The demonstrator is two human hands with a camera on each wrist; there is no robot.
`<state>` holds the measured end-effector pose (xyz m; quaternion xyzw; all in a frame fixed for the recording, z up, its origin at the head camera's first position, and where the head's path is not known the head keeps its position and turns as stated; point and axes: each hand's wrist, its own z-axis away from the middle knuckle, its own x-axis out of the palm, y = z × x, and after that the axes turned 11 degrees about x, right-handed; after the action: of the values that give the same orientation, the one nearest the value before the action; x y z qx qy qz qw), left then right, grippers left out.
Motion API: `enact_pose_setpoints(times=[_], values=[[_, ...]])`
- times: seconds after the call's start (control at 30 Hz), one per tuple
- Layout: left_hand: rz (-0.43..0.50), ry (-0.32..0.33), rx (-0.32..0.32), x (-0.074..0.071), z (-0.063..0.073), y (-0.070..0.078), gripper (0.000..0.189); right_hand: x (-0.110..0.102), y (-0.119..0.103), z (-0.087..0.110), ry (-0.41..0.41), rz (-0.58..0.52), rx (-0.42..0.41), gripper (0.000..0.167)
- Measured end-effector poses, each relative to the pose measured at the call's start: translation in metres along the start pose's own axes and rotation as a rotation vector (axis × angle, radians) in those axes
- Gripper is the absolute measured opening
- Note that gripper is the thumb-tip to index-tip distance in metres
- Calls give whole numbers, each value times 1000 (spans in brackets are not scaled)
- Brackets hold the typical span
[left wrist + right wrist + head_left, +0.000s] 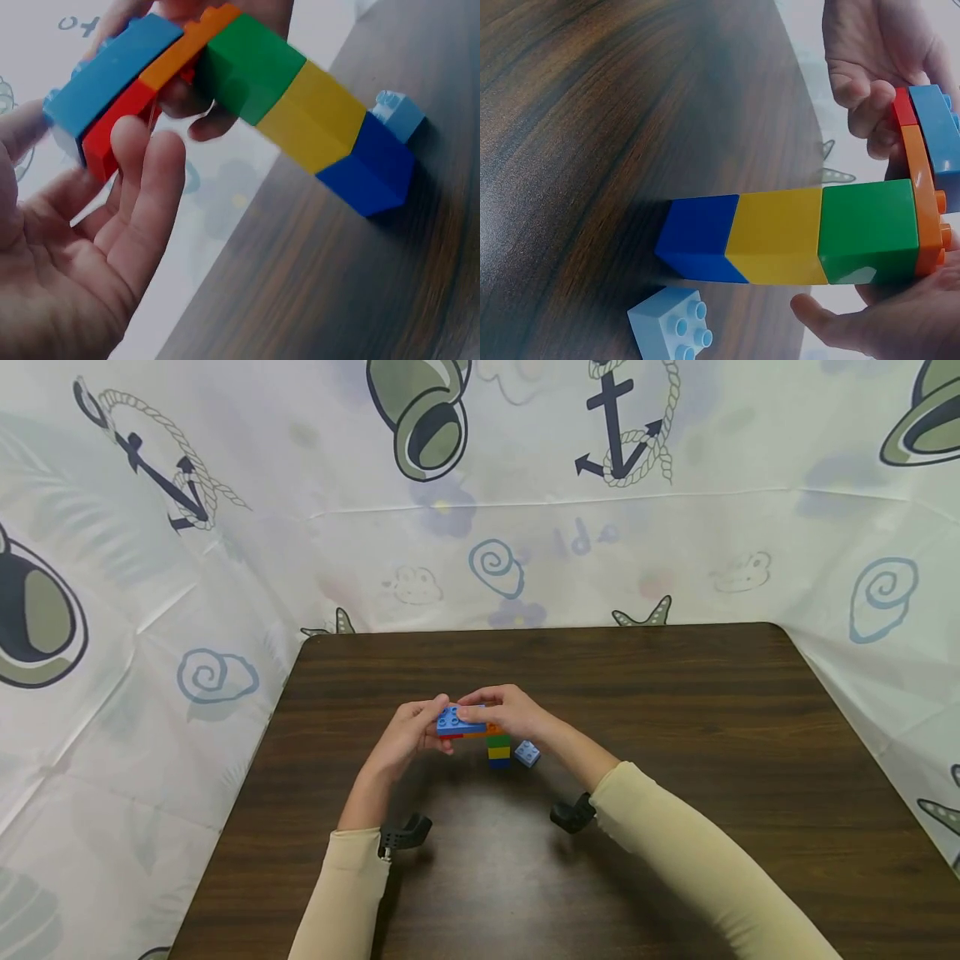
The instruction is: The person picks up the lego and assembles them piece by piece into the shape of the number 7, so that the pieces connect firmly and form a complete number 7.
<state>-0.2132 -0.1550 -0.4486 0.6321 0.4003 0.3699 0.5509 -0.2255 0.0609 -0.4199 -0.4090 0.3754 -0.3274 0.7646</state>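
While both hands are on the block build, its long blue brick (471,727) is at the top, studs up. Left hand (402,737) pinches that brick's left end: thumb on the end, some fingers tucked by the red brick (118,126) below, two others standing off in the wrist view. Right hand (514,712) is clamped on the right end, thumb on the blue top, other fingers curled behind.

Under the blue: red brick at the left, orange plate (922,187) to its right, running out over the column with studs bare. Column from top: green brick (870,229), yellow brick (778,234), dark blue brick (701,236). Thin dark line between blue and orange; can't tell if fully seated. Can't tell if the column base touches the table (487,885) either.

Light blue four-stud brick (664,326) sits loose on the table, just right of the base. Dark wood-grain top, printed cloth (540,452) behind. Cream sleeves (693,856), black wrist cameras (406,833) on both arms.
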Motion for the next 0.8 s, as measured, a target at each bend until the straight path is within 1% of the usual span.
enact_pose_setpoints(times=[0.07,0.17,0.37,0.43,0.5,0.6,0.67,0.73,0.8], values=[[7,31,-17,2,0,1,50,0,-1,0,-2,-3,3,40],[12,48,-14,4,1,2,45,0,-1,0,-8,-7,1,40],[20,53,44,3,1,1,38,1,-1,1,4,-13,2,39],[13,65,59,4,1,1,37,2,-1,0,11,-11,-3,39],[2,83,60,5,1,0,36,2,-1,0,14,-13,-6,39],[-15,105,26,6,2,-1,39,3,-1,0,13,-17,-2,39],[-22,104,-17,6,2,-1,43,3,0,0,12,-16,2,40],[-31,83,-77,7,2,-1,52,3,1,0,11,-17,9,40],[-48,40,-141,7,2,0,61,2,2,-1,11,-19,13,40]])
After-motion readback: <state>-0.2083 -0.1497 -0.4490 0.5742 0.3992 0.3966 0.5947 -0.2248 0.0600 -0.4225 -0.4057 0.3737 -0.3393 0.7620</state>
